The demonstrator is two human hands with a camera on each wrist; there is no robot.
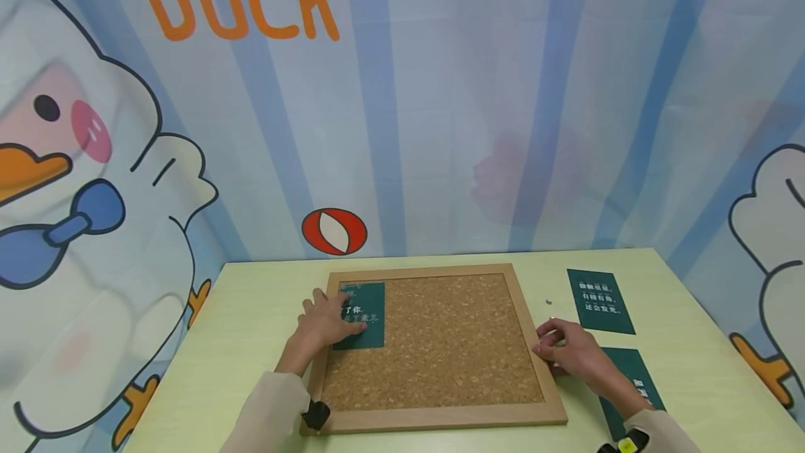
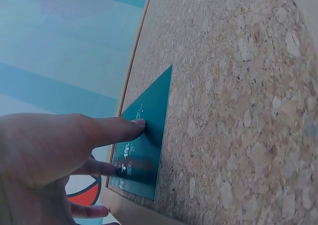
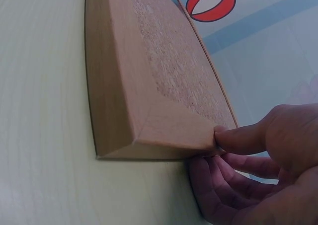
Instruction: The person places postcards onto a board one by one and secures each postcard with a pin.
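Observation:
A cork board (image 1: 440,341) in a light wooden frame lies on the table. Near its upper left corner is a dark green card (image 1: 375,299) with white writing. My left hand (image 1: 325,319) rests there with fingers spread; in the left wrist view the thumb (image 2: 119,129) presses the card (image 2: 158,103) against the cork. At the frame's right side, my right hand (image 1: 571,349) grips the wooden edge. Seen from the right wrist, the thumb (image 3: 243,138) lies on top of the frame (image 3: 174,130), and the fingers curl against its outer side, partly hidden.
Right of the board lie a second green card (image 1: 602,301) and a third green card (image 1: 629,376), the latter partly under the right forearm. A tiny shiny object (image 1: 549,302) lies beside the frame. Behind the table (image 1: 207,341) hangs a striped curtain (image 1: 440,103) with duck drawings.

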